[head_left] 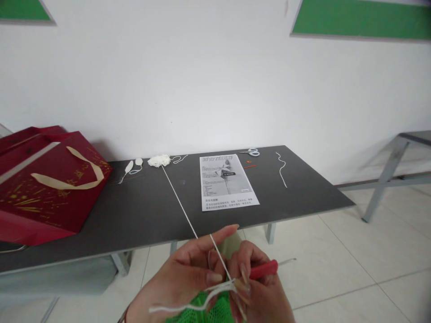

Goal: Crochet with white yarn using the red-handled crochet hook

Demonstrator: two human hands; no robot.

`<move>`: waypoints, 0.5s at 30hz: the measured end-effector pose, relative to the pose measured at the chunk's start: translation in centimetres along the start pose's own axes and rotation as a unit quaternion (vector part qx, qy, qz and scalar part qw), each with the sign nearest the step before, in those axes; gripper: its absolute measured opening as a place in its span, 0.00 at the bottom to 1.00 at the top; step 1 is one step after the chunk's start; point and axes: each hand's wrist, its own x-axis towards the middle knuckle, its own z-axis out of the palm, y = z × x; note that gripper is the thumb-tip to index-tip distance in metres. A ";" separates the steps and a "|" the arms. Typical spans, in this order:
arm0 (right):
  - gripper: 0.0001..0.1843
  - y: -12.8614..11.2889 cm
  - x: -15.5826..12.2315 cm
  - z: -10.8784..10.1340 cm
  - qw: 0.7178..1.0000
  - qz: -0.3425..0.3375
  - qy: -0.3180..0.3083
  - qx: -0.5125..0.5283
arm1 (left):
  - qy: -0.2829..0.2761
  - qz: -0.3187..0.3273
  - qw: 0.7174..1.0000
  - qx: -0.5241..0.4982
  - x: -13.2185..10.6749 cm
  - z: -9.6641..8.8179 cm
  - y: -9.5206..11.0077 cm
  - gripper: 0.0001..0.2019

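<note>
My left hand [183, 273] is closed, pinching white yarn against a green crocheted piece [205, 309] at the bottom of the view. Its forefinger is raised with the white yarn strand [182, 204] running over it. My right hand [259, 287] is closed round a red-handled crochet hook [266, 269], whose metal tip points right. The strand leads up across the dark table [144, 215] to a small white yarn ball [159, 160] near the wall. Both hands sit in front of the table's near edge, above the tiled floor.
A red gift bag [43, 184] with a cream ribbon handle lies at the table's left. A printed sheet [226, 181] lies mid-table, with scissors [252, 152], a small orange bit [249, 166] and a loose white strand [281, 168] to the right. White pieces [132, 167] lie left of the ball. A grey bench [397, 166] stands right.
</note>
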 end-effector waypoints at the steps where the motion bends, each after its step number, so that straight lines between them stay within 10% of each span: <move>1: 0.10 0.0 0.0 -0.1 1.000 -0.010 -0.011 0.005 | 0.003 -0.008 1.000 0.000 0.0 0.0 0.1 0.30; 15: 0.20 -1.4 -0.3 1.3 0.997 0.067 0.019 0.046 | -0.145 0.021 0.988 0.054 -0.8 -1.4 0.1 0.34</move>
